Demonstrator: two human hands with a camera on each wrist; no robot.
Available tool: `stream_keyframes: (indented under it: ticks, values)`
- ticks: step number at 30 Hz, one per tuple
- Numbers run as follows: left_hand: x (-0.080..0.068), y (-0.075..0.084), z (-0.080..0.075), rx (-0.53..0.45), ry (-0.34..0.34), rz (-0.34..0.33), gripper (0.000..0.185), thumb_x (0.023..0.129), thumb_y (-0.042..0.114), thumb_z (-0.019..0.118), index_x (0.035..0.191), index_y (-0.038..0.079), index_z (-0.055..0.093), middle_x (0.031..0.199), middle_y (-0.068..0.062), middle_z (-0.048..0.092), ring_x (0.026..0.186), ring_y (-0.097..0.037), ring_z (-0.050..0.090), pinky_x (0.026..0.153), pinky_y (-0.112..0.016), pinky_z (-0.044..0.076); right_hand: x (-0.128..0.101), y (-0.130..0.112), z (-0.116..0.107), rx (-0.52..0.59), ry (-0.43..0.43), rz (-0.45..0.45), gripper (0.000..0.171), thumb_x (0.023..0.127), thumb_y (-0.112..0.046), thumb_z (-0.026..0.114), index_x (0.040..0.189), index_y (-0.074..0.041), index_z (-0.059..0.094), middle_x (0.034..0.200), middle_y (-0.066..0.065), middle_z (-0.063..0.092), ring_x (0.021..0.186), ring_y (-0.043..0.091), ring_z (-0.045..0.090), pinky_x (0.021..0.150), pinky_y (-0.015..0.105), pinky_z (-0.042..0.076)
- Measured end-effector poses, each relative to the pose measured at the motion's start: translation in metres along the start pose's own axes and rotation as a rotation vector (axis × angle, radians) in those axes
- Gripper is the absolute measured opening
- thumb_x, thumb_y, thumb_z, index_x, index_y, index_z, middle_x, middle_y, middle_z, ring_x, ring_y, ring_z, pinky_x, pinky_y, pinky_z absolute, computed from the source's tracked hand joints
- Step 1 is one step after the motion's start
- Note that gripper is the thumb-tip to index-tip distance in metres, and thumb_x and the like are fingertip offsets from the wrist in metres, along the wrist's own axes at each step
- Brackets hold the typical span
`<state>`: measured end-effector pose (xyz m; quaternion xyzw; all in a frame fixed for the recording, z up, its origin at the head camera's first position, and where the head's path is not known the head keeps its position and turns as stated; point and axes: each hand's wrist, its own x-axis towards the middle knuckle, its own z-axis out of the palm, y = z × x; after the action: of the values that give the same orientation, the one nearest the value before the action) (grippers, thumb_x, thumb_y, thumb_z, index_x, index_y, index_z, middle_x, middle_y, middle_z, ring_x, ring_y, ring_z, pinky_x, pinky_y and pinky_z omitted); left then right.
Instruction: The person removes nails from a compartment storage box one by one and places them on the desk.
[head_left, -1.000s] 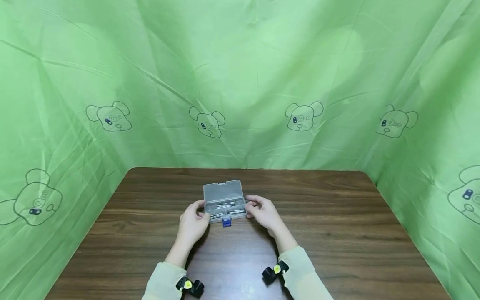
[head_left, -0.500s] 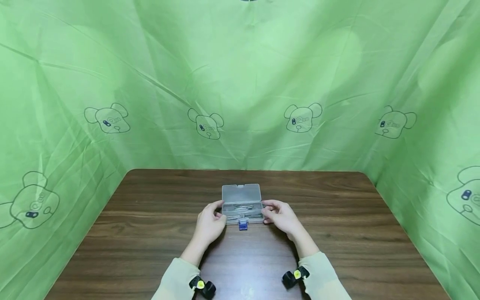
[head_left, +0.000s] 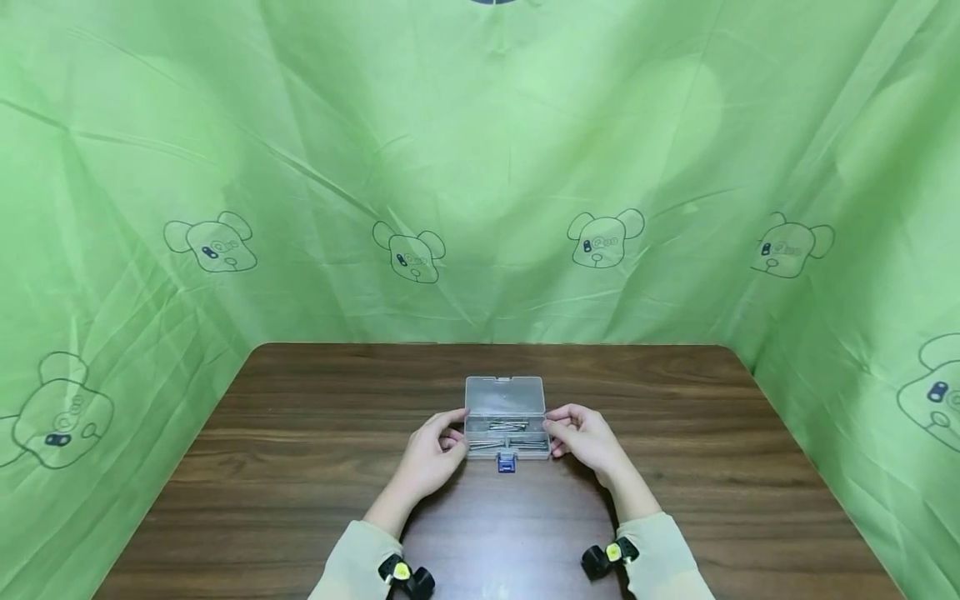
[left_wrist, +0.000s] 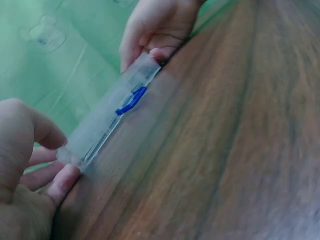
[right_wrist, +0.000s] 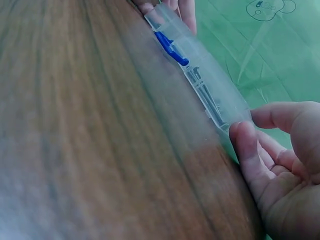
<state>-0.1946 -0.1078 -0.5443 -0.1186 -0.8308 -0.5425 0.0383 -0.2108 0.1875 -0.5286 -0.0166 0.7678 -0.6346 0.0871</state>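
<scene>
A clear plastic storage box [head_left: 507,435] with a raised lid [head_left: 504,396] lies on the wooden table in the head view. Slim silvery nail-like pieces [head_left: 507,425] lie in its compartments, and a blue latch [head_left: 506,462] hangs at the front. My left hand [head_left: 431,454] grips the box's left end, thumb at the front corner and index finger farther back. At the opposite end, my right hand [head_left: 588,437] holds it the same way. Both wrist views show the blue latch between the two hands; the right wrist view shows metal pieces [right_wrist: 207,95] through the clear wall.
The brown wooden table [head_left: 300,467] spreads around the box on all sides. Green curtains [head_left: 495,167] with printed bear heads enclose its back and sides. A small black camera [head_left: 408,577] sits on the left wrist, another camera [head_left: 609,558] on the right.
Both hands have moved the box to the right and slightly toward the person, turning it to sit squarer to the table's edge. Its lid has stayed up.
</scene>
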Motion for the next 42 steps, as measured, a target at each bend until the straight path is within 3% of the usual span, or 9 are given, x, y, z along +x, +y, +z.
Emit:
stream_keyframes:
  ticks: [9, 21, 24, 27, 33, 39, 42]
  values:
    - [0.004, -0.007, -0.007, -0.034, -0.07, 0.05, 0.052, 0.088, -0.008, 0.07, 0.139, 0.003, 0.071, 0.125, -0.011, 0.069, 0.099, -0.019, 0.07, 0.087, -0.026, 0.061, 0.005, 0.001, -0.001, -0.032, 0.008, -0.026, 0.023, 0.097, 0.001, 0.071, 0.117, 0.013, 0.068, 0.088, 0.014, 0.074, 0.068, 0.019, 0.068, 0.061, 0.028, 0.06]
    - [0.007, -0.005, -0.01, -0.044, -0.106, 0.04, 0.053, 0.088, -0.005, 0.074, 0.14, 0.004, 0.07, 0.126, -0.013, 0.067, 0.101, -0.02, 0.071, 0.09, -0.027, 0.061, 0.01, 0.003, -0.003, -0.042, 0.007, -0.05, 0.024, 0.095, 0.003, 0.07, 0.116, 0.013, 0.067, 0.089, 0.014, 0.073, 0.067, 0.018, 0.067, 0.06, 0.028, 0.059]
    - [0.007, -0.006, -0.009, -0.046, -0.106, 0.039, 0.053, 0.088, -0.005, 0.073, 0.139, 0.004, 0.07, 0.125, -0.013, 0.067, 0.101, -0.02, 0.071, 0.09, -0.027, 0.061, 0.01, 0.001, -0.005, -0.098, -0.003, -0.054, 0.023, 0.096, 0.0, 0.072, 0.115, 0.012, 0.068, 0.089, 0.014, 0.074, 0.067, 0.018, 0.069, 0.06, 0.03, 0.061]
    - [0.008, -0.007, -0.008, -0.045, -0.103, 0.039, 0.052, 0.088, -0.004, 0.073, 0.139, 0.004, 0.07, 0.125, -0.013, 0.067, 0.101, -0.02, 0.071, 0.089, -0.027, 0.061, 0.008, -0.006, -0.009, -0.228, 0.007, -0.076, 0.02, 0.097, -0.007, 0.076, 0.112, 0.006, 0.072, 0.088, 0.01, 0.076, 0.065, 0.018, 0.071, 0.06, 0.031, 0.062]
    - [0.006, -0.007, -0.005, -0.031, -0.095, 0.039, 0.05, 0.088, -0.004, 0.074, 0.137, 0.004, 0.07, 0.125, -0.012, 0.068, 0.1, -0.019, 0.071, 0.09, -0.026, 0.061, 0.008, -0.027, -0.015, -0.521, 0.078, -0.204, 0.019, 0.095, -0.017, 0.085, 0.108, -0.007, 0.076, 0.089, -0.001, 0.074, 0.071, 0.012, 0.067, 0.064, 0.029, 0.055]
    - [0.001, -0.009, -0.006, -0.03, -0.082, 0.05, 0.049, 0.087, -0.006, 0.074, 0.135, 0.002, 0.071, 0.124, -0.013, 0.068, 0.098, -0.019, 0.071, 0.089, -0.026, 0.061, 0.019, -0.038, 0.001, -0.527, -0.003, -0.416, 0.026, 0.092, -0.009, 0.086, 0.116, -0.006, 0.075, 0.089, -0.007, 0.071, 0.078, 0.01, 0.066, 0.073, 0.03, 0.056]
    - [-0.001, -0.011, -0.005, -0.027, -0.084, 0.044, 0.048, 0.087, -0.005, 0.075, 0.134, 0.003, 0.072, 0.123, -0.012, 0.068, 0.098, -0.018, 0.071, 0.089, -0.026, 0.061, 0.024, -0.036, 0.008, -0.532, -0.045, -0.475, 0.029, 0.091, -0.009, 0.088, 0.118, -0.008, 0.076, 0.091, -0.006, 0.071, 0.082, 0.014, 0.068, 0.076, 0.035, 0.058]
